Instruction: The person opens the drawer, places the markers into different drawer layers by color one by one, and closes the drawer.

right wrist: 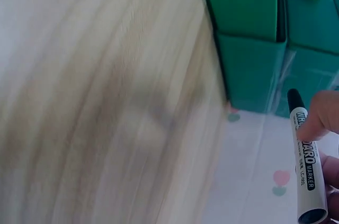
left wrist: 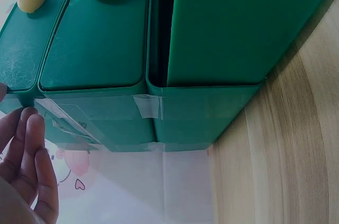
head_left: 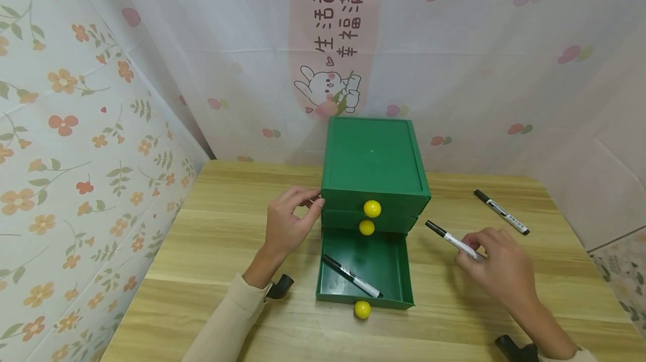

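A green three-drawer cabinet (head_left: 374,154) with yellow round knobs stands on the table. Its bottom drawer (head_left: 388,258) is pulled out, and one whiteboard marker (head_left: 352,275) lies slantwise inside. My left hand (head_left: 292,219) touches the cabinet's left side near the top, fingers fairly straight; in the left wrist view these fingers (left wrist: 36,144) lie by the taped side wall. To the right of the cabinet, my right hand (head_left: 499,267) pinches a second whiteboard marker (head_left: 451,238), white with a black cap, above the table. The right wrist view shows this marker (right wrist: 306,160) between thumb and fingers.
Another black-capped marker (head_left: 501,212) lies on the wooden table (head_left: 227,210) at the right rear. Patterned cloth (head_left: 252,59) hangs behind the cabinet, and floral cloth (head_left: 75,154) hangs along the left.
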Demonstrator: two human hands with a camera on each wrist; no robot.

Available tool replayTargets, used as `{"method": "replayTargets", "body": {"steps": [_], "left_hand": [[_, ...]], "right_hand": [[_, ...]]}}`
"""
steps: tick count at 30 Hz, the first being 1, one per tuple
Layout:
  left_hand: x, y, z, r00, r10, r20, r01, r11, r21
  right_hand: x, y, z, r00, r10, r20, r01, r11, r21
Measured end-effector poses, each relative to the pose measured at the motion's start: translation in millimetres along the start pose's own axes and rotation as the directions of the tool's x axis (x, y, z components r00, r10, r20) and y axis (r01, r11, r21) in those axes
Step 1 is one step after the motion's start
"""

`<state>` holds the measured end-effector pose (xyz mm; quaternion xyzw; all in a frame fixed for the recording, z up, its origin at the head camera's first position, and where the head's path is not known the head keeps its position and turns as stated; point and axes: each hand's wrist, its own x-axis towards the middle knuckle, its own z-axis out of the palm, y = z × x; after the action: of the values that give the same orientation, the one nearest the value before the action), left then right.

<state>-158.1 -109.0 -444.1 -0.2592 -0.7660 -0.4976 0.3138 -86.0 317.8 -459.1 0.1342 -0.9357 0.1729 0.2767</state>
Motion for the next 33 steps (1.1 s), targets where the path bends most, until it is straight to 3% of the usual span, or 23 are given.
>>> {"method": "replayTargets", "body": {"steps": [15, 33], "left_hand": [[-0.6, -1.3, 0.5, 1.0, 0.0, -0.01, 0.0, 1.0, 0.004], [-0.3, -0.4, 0.8, 1.0, -0.012, -0.006, 0.012, 1.0, -0.003]], "right_hand": [[-4.3, -29.2, -2.1, 0.985, -0.167, -0.036, 0.168, 0.986, 0.021], [19.8, -79.4, 13.8, 0.962, -0.273, 0.014, 0.271, 0.958, 0.097]]}}
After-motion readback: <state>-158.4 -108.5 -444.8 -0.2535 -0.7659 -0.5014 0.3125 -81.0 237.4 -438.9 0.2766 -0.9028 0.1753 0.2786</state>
